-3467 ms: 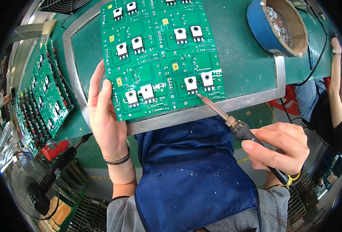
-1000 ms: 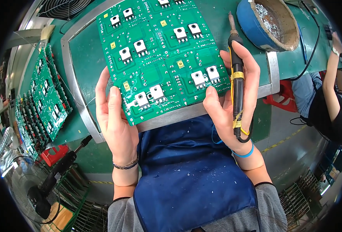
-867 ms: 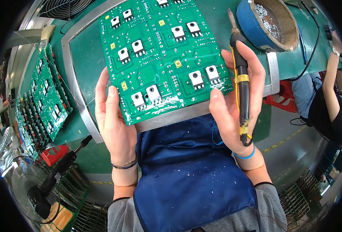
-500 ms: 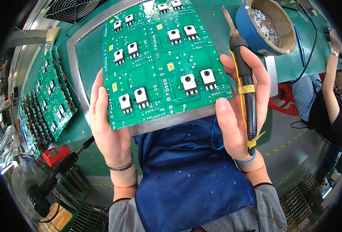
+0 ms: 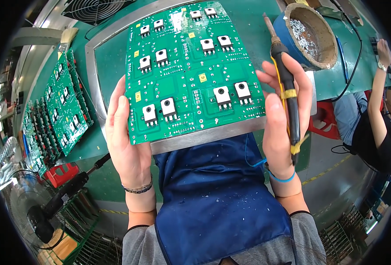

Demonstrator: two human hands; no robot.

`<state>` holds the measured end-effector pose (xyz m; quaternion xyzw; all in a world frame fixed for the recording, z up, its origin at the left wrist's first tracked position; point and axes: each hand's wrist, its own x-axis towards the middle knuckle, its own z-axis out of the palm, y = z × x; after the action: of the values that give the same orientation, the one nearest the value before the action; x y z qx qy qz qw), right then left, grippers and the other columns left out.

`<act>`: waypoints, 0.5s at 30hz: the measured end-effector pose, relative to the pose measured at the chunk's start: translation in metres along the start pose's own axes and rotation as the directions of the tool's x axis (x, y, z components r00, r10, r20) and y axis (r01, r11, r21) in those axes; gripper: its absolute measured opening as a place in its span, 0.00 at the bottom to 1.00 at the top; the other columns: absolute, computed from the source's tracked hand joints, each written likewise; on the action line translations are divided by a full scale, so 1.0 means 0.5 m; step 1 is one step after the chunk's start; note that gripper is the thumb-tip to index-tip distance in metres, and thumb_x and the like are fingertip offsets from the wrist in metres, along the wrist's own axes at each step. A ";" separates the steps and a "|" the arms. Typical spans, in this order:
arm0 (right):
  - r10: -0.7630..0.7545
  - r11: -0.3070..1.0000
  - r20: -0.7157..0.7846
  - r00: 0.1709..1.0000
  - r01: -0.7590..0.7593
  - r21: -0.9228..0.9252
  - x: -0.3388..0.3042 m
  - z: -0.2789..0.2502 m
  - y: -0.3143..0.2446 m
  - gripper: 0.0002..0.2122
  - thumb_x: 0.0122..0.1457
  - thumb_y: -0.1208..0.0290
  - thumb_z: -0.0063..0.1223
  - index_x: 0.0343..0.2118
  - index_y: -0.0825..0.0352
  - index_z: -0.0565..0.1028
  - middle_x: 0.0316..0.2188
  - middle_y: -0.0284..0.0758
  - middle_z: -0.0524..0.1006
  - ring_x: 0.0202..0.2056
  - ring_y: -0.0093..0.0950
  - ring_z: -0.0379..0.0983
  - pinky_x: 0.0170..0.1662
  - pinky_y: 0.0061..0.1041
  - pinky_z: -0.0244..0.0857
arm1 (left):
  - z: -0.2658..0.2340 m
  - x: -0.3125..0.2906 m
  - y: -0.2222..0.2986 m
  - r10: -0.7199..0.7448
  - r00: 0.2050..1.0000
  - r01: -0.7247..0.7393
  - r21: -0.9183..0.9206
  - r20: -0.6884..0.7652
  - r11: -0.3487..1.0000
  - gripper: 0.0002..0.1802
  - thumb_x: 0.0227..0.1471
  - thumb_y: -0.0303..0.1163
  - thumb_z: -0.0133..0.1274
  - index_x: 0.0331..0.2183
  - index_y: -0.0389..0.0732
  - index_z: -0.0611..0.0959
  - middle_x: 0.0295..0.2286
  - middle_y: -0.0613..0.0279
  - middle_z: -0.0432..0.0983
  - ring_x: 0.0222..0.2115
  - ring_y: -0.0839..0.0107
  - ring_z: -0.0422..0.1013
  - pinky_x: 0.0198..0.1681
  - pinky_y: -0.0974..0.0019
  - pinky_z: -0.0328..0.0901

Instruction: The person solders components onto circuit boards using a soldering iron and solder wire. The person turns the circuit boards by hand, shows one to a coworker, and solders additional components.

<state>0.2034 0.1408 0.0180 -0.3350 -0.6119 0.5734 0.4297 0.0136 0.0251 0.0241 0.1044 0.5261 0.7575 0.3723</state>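
The grip of the left hand (image 5: 129, 145) held a green rectangular circuit board (image 5: 160, 86) by its left edge; the right hand (image 5: 278, 133) grasped a black-handled soldering iron (image 5: 286, 77) beside it.

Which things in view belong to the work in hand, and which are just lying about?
Work in hand:
green circuit board, held by the left hand
soldering iron, held by the right hand
probably the row of similar boards and the blue tub

Seemingly just about:
brush
blue stick
fan at lower left
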 end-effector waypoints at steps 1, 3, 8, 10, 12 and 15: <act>0.012 1.000 -0.036 0.999 -0.012 0.012 0.007 0.003 0.002 0.24 0.60 0.72 0.49 0.59 0.69 0.57 0.50 0.43 0.67 0.50 0.29 0.68 0.52 0.28 0.63 | 0.003 0.000 0.000 -0.002 1.000 0.002 0.008 -0.011 1.000 0.24 0.62 0.30 0.41 0.56 0.28 0.64 0.48 0.53 0.71 0.47 0.71 0.70 0.50 0.69 0.65; 0.005 1.000 -0.025 1.000 -0.004 0.020 0.019 0.004 0.007 0.24 0.60 0.72 0.48 0.58 0.68 0.58 0.50 0.43 0.67 0.50 0.30 0.68 0.52 0.28 0.63 | 0.007 -0.002 0.000 -0.005 1.000 0.005 -0.001 -0.021 1.000 0.24 0.62 0.30 0.41 0.56 0.28 0.64 0.48 0.53 0.71 0.47 0.71 0.70 0.50 0.69 0.65; -0.011 0.999 -0.056 0.998 0.013 0.030 0.028 0.015 0.004 0.22 0.61 0.72 0.47 0.57 0.72 0.59 0.50 0.46 0.69 0.51 0.33 0.68 0.56 0.32 0.61 | 0.014 -0.007 0.003 0.009 0.999 -0.011 -0.032 -0.038 0.999 0.24 0.62 0.31 0.41 0.56 0.29 0.64 0.47 0.54 0.72 0.46 0.72 0.70 0.50 0.69 0.66; -0.018 0.999 -0.068 0.998 0.021 0.047 0.030 0.013 0.009 0.22 0.61 0.73 0.48 0.57 0.72 0.60 0.49 0.47 0.70 0.50 0.33 0.69 0.56 0.32 0.61 | 0.023 -0.011 0.007 0.012 1.000 -0.013 -0.034 -0.020 0.999 0.24 0.62 0.31 0.41 0.56 0.29 0.64 0.47 0.54 0.72 0.46 0.73 0.70 0.50 0.70 0.66; -0.021 0.998 -0.072 0.997 0.025 0.058 0.030 0.005 0.016 0.22 0.61 0.73 0.48 0.57 0.72 0.60 0.49 0.47 0.70 0.50 0.33 0.69 0.56 0.32 0.61 | 0.031 -0.015 0.008 0.016 1.000 -0.017 -0.033 -0.017 0.999 0.23 0.62 0.32 0.41 0.56 0.30 0.64 0.47 0.55 0.72 0.46 0.73 0.70 0.49 0.70 0.66; -0.007 0.996 -0.080 0.997 0.014 0.091 0.025 0.002 0.016 0.22 0.61 0.73 0.47 0.57 0.72 0.59 0.49 0.47 0.70 0.50 0.34 0.69 0.56 0.32 0.61 | 0.035 -0.023 0.009 0.043 0.999 -0.043 0.009 0.006 0.999 0.23 0.63 0.32 0.41 0.56 0.31 0.64 0.46 0.55 0.72 0.46 0.73 0.70 0.49 0.70 0.66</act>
<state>0.1966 0.1527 0.0119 -0.3343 -0.5691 0.5847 0.4716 0.0294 0.0292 0.0381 0.1194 0.5262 0.7626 0.3569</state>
